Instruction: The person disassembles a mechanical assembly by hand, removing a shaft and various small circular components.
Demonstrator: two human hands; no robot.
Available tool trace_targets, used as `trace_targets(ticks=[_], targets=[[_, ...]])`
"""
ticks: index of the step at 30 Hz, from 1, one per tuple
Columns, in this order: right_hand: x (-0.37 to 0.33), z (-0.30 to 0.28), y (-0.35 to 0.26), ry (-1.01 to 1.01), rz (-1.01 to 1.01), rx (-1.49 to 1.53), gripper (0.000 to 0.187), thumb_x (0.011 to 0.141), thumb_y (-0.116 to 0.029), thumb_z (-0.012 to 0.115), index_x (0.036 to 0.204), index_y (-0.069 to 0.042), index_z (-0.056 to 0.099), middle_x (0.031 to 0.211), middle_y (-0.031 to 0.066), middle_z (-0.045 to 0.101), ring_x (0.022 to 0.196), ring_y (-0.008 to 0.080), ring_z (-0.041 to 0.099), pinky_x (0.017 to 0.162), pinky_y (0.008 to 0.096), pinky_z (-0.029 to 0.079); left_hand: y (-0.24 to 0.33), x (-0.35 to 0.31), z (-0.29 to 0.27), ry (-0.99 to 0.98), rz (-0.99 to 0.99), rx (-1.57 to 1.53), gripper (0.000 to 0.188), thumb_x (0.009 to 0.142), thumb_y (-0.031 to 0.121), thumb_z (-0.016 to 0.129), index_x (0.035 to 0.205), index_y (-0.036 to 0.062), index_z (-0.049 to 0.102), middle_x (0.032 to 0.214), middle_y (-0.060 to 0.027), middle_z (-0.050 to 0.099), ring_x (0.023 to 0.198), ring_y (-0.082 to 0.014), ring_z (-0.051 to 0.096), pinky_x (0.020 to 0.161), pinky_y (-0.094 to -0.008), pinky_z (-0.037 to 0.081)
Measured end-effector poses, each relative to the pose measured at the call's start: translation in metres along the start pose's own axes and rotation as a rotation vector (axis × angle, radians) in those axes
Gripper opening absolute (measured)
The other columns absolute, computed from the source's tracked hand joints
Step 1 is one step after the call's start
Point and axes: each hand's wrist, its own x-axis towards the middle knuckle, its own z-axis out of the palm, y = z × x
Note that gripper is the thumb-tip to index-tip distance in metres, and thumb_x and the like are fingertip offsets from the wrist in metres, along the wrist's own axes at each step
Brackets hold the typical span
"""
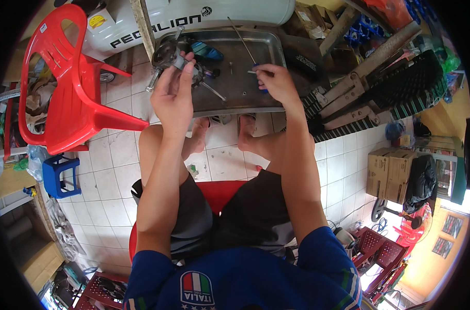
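My left hand [174, 93] is raised at the tray's left side, its fingers closed round a dark metal mechanical part [168, 51] with bolt-like rods sticking out. My right hand [277, 87] grips a screwdriver [242, 41] with a blue handle and a long thin shaft pointing up and away. A small pale pin or screw [252, 72] shows at its fingertips. Beneath both hands lies a shallow metal tray [219, 105]. On it are a small bolt [231, 66], a nut-like piece [244, 94] and a shiny blue object [208, 52].
A red plastic chair [72, 111] and a blue stool [61, 175] stand on the left. Behind the tray is a large pale tank [235, 13]. A black case [303, 63] and a ridged metal frame [359, 98] lie to the right, with cardboard boxes [390, 173] beyond.
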Motion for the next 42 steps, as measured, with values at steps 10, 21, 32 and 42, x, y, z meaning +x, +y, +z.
trace_targets(ticks=[10, 21, 32, 42], targets=[[-0.001, 0.02, 0.021, -0.101, -0.041, -0.539, 0.019, 0.075, -0.012, 0.076, 0.093, -0.006, 0.073, 0.088, 0.0146, 0.072, 0.087, 0.0299, 0.07, 0.08, 0.0374, 0.054, -0.001, -0.006, 0.005, -0.019, 0.063, 0.051, 0.021, 0.093, 0.001, 0.064, 0.111, -0.009, 0.066, 0.111, -0.0126, 0.071, 0.1, -0.0126, 0.065, 0.091, -0.0243, 0.048], [-0.007, 0.04, 0.007, -0.044, -0.012, -0.604, 0.023, 0.071, -0.013, 0.081, 0.091, -0.006, 0.072, 0.09, 0.014, 0.072, 0.092, 0.0317, 0.069, 0.084, 0.0381, 0.053, -0.005, -0.007, 0.001, -0.097, 0.099, 0.103, 0.025, 0.095, 0.0, 0.06, 0.117, -0.0123, 0.06, 0.116, -0.0162, 0.067, 0.108, -0.0176, 0.064, 0.097, -0.0273, 0.048], [0.01, 0.03, 0.014, -0.146, 0.096, 0.165, 0.017, 0.088, -0.002, 0.065, 0.103, 0.005, 0.066, 0.088, 0.0135, 0.07, 0.08, 0.0197, 0.071, 0.066, 0.0299, 0.06, -0.009, -0.002, -0.002, -0.052, 0.122, 0.093, 0.022, 0.094, 0.001, 0.063, 0.112, -0.0099, 0.064, 0.112, -0.0146, 0.069, 0.103, -0.0161, 0.065, 0.092, -0.027, 0.049], [0.009, 0.029, 0.016, -0.159, 0.102, 0.134, 0.023, 0.086, -0.003, 0.068, 0.108, 0.005, 0.063, 0.091, 0.013, 0.069, 0.08, 0.0188, 0.071, 0.067, 0.0287, 0.059, -0.007, -0.002, -0.002, -0.077, 0.093, 0.057, 0.024, 0.095, 0.0, 0.06, 0.116, -0.013, 0.059, 0.117, -0.0166, 0.065, 0.11, -0.0204, 0.064, 0.097, -0.029, 0.049]])
